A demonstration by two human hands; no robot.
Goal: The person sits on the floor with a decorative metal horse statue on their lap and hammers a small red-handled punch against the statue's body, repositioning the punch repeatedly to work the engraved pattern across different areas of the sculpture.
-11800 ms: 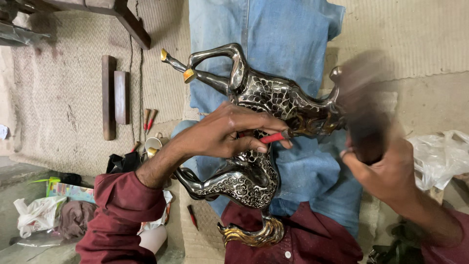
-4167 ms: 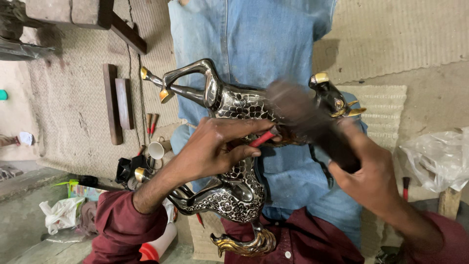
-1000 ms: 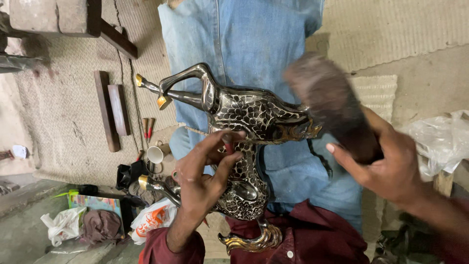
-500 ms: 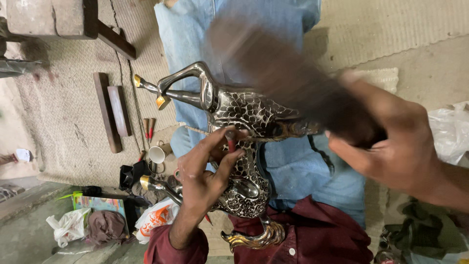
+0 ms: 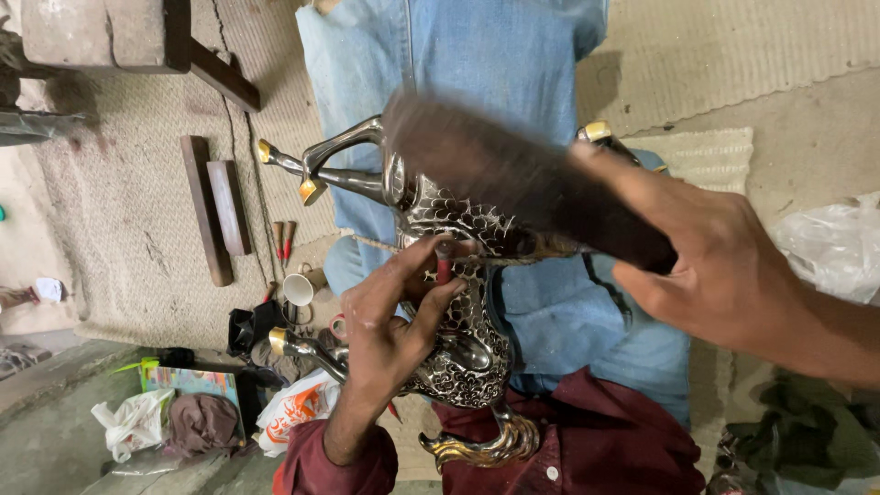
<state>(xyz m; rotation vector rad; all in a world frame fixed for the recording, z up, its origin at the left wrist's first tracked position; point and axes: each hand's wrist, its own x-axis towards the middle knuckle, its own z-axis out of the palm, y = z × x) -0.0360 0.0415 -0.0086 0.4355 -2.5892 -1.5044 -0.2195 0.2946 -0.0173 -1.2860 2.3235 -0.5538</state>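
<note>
You are working on a silver-coloured metal animal figure (image 5: 458,302) with an engraved scale pattern and brass-tipped legs; it is lying across your lap on the blue denim fabric (image 5: 477,64).

Your left hand (image 5: 390,321) is resting against the flank of the figure, with thumb and fingers pinching a thin red-handled punch (image 5: 444,263) so that it is standing upright on the patterned surface.

Your right hand (image 5: 724,275) is clenching the end of a dark wooden mallet (image 5: 513,179). The mallet is blurring above the punch and the upper body of the figure; whether it is touching the punch cannot be told.

To your left, two wooden blocks (image 5: 213,209) are lying side by side on the woven mat (image 5: 119,229), with a small white cup (image 5: 298,288) near them. A white plastic bag (image 5: 830,247) is lying to your right.
</note>
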